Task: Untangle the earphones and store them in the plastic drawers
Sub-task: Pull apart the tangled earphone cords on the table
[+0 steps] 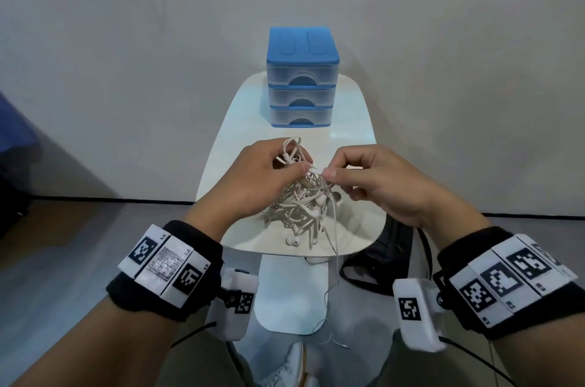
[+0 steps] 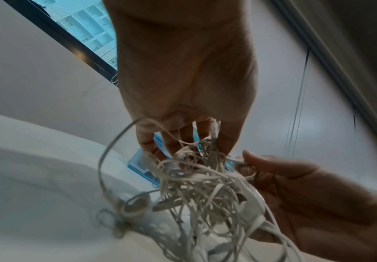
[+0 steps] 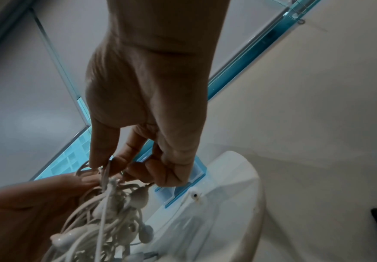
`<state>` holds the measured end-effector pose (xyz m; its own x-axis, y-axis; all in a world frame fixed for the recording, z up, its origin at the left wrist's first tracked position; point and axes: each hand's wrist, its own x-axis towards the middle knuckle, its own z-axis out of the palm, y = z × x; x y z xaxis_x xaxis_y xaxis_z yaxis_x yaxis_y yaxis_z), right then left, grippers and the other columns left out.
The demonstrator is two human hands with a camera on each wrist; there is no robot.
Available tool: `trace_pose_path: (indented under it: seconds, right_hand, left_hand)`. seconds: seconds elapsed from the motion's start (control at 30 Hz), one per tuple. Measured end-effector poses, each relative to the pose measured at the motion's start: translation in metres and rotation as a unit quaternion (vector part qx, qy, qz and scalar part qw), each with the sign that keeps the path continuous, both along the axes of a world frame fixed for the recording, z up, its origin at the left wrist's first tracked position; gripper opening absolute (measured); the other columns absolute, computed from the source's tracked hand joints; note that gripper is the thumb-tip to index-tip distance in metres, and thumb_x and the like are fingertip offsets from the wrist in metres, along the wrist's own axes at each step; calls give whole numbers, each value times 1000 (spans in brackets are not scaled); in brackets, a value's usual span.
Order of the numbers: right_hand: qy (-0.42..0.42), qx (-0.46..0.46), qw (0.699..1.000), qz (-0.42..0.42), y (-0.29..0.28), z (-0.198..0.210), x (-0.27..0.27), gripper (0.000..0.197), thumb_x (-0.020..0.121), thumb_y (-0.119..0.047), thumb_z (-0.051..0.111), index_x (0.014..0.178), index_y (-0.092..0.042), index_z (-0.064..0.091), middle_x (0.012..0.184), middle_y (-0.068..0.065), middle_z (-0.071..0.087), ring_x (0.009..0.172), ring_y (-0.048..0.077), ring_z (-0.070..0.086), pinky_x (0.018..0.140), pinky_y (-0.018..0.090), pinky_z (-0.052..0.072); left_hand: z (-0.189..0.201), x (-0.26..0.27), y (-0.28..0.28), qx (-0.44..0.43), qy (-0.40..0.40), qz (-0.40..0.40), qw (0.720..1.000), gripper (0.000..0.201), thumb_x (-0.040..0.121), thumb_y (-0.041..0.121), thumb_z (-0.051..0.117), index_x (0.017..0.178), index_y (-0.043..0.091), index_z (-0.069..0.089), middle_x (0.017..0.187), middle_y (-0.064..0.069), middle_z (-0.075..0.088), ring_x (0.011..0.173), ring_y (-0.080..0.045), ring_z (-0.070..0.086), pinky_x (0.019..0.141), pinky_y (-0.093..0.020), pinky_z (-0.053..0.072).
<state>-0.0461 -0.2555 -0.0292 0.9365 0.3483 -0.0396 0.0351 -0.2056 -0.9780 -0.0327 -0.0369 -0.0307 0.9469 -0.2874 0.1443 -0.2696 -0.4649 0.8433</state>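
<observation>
Head view: earphones [image 1: 300, 196] bunched between left hand [image 1: 253, 177], right hand [image 1: 376, 177].

Left hand [image 2: 183, 79] fingers [image 2: 228, 140] grip tangled earphones [image 2: 201, 191] above bench [image 2: 37, 177]; right hand [image 2: 306, 195] pinches one cord.

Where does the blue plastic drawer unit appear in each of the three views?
Head: drawer unit upper centre, behind both hands.
Left wrist: blue sliver at centre, behind the fingers.
Right wrist: blue base lower centre, under the knuckles.
Shared landmark: earphone tangle.
</observation>
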Motion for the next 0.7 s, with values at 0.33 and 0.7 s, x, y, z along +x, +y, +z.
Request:
trace_pose_path:
  seconds: [0.33,0.7]
  right_hand:
    - [-46,-29,998,-26,-12,-6,-4,20,81,-8,84,99,-14,77,86,2,69,70,14,53,70,22,42]
    - [-171,-199,964,-44,14,7,-4,27,74,-31,91,82,-23,66,78,-2,64,59,3,48,60,21,40]
  left_hand:
    - [-1,3,-2,14,-25,36,999,7,94,19,72,91,24,76,77,10,72,75,-12,70,72,-27,53]
    - [3,1,-8,27,-44,58,997,6,90,19,73,85,22,76,72,12,71,69,-11,66,70,-27,52]
